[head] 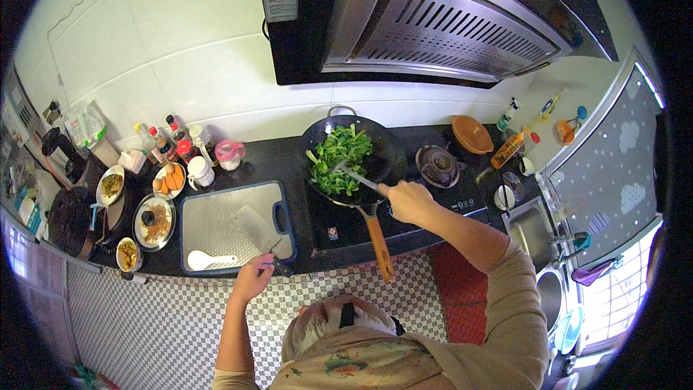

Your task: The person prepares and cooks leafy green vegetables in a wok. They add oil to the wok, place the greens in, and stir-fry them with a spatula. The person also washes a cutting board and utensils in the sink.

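Note:
My right hand (410, 203) grips the handle of a metal wok spatula (360, 177). Its head rests among chopped leafy greens (340, 146) in a black wok (385, 146). The wok's wooden handle (380, 249) points toward me over the counter's front edge. At the near edge of a blue-rimmed cutting board (216, 216), my left hand (253, 277) has its fingers loosely bent. Beside its fingertips lies the black handle of a cleaver (257, 229); whether they touch is unclear. A white spoon (211, 259) rests on the board's near left part.
Left of the board are a glass-lidded dish (162, 238), a bowl of food (129, 254), and a plate with eggs and carrot pieces (172, 180). Behind stand bottles (165, 146) and a white jar (201, 172). A second burner (438, 166) and a sink (533, 233) are rightward; a range hood (449, 27) hangs above.

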Demonstrator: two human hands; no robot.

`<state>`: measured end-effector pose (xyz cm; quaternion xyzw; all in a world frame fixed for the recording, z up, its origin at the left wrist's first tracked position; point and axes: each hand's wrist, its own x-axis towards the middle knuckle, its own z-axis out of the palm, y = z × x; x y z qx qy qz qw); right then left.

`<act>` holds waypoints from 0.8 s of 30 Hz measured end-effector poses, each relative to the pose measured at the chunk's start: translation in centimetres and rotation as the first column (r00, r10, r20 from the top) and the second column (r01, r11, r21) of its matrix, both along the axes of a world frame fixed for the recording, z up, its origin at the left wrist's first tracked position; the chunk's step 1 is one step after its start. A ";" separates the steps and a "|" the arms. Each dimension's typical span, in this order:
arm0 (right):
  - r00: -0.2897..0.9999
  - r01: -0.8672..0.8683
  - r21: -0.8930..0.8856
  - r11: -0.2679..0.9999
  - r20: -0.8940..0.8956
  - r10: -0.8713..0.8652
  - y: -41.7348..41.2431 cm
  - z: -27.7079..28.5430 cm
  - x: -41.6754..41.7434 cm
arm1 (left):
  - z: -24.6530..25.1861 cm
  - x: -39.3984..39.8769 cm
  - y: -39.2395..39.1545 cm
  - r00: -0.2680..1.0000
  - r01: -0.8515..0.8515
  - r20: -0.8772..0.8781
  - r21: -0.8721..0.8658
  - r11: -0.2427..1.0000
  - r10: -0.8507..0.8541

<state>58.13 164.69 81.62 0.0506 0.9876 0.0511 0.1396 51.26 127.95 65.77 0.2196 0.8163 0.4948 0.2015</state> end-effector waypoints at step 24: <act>0.989 0.115 -0.053 0.992 0.099 -0.109 4.3 4.9 -2.7 | 1.0 0.2 -1.3 0.999 -0.025 -0.042 -0.047 0.999 0.023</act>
